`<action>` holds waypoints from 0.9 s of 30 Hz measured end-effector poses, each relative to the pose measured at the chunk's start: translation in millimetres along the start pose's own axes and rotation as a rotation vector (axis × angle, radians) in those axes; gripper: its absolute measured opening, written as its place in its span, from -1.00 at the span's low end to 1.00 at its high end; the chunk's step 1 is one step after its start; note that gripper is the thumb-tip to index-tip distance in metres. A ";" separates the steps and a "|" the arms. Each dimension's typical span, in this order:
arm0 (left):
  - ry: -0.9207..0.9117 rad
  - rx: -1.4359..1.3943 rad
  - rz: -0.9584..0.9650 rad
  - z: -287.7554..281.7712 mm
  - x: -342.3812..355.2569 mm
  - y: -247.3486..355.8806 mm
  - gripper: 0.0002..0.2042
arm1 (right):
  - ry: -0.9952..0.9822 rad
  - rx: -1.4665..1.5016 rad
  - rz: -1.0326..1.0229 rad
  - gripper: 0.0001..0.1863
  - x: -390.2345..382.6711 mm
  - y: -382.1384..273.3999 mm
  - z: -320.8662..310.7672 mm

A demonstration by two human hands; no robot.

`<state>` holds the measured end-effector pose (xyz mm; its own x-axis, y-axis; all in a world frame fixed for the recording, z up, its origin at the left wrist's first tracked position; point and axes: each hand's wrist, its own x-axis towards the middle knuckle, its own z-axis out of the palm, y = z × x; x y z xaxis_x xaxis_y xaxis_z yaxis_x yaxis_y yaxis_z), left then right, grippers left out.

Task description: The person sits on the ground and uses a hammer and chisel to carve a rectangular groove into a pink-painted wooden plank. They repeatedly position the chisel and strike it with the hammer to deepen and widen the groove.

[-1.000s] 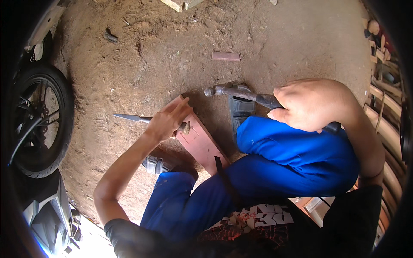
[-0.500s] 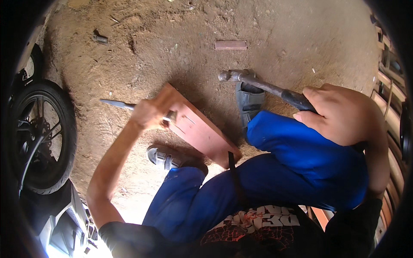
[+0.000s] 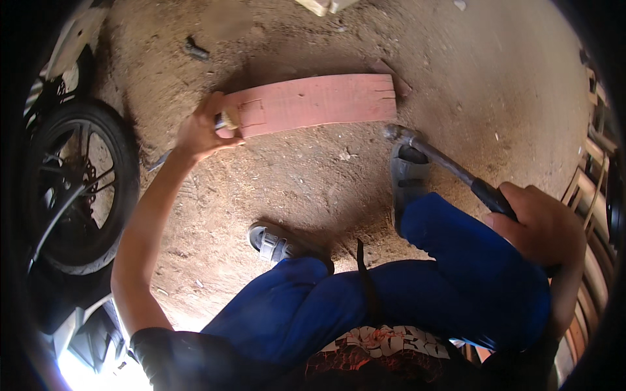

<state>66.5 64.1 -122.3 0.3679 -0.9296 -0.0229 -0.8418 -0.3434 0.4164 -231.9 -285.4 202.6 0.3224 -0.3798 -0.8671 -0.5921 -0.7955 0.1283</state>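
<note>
My left hand [image 3: 203, 130] is closed around a chisel [image 3: 227, 120]; the butt of its handle points right and its narrow blade sticks out below the wrist. That same hand grips the left end of a pinkish wooden board [image 3: 319, 104], which lies roughly crosswise beyond my feet. A rectangular outline is cut into the board's face near this hand, and short dark slits show at its right end. On the right, my right hand [image 3: 538, 221] is wrapped round the dark grip of a hammer [image 3: 450, 163]. The hammer's head hangs just over my right sandal, close to the board's right corner.
A motorcycle wheel [image 3: 81, 186] stands at the left. Stacked wooden pieces [image 3: 590, 189] line the right edge. On the dirt floor [image 3: 326, 176] lie a small dark object [image 3: 195, 49] and, at the far edge, a pale wood piece [image 3: 326, 5]. A small wood strip [image 3: 394, 77] shows behind the board.
The board has swung from a slant between my feet to lie crosswise farther off, its right end moving away. My left hand moved away with it; the hammer shifted slightly right and nearer.
</note>
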 end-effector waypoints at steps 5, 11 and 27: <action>0.086 -0.101 -0.132 -16.4 -1.6 12.8 -0.22 | -0.011 -0.085 -0.157 -0.64 0.6 6.8 8.8; 0.497 -0.894 -0.528 -137.9 5.5 53.6 -0.81 | -0.297 0.083 -0.034 -0.57 19.4 6.4 12.8; -0.085 -0.562 -0.523 -116.3 8.1 18.2 -0.50 | -0.115 0.302 0.281 -0.69 22.9 34.5 23.6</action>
<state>100.1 65.9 -9.3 0.6115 -0.6804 -0.4040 -0.2318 -0.6422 0.7306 -262.4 -310.4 175.8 0.0435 -0.4938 -0.8685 -0.8403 -0.4883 0.2356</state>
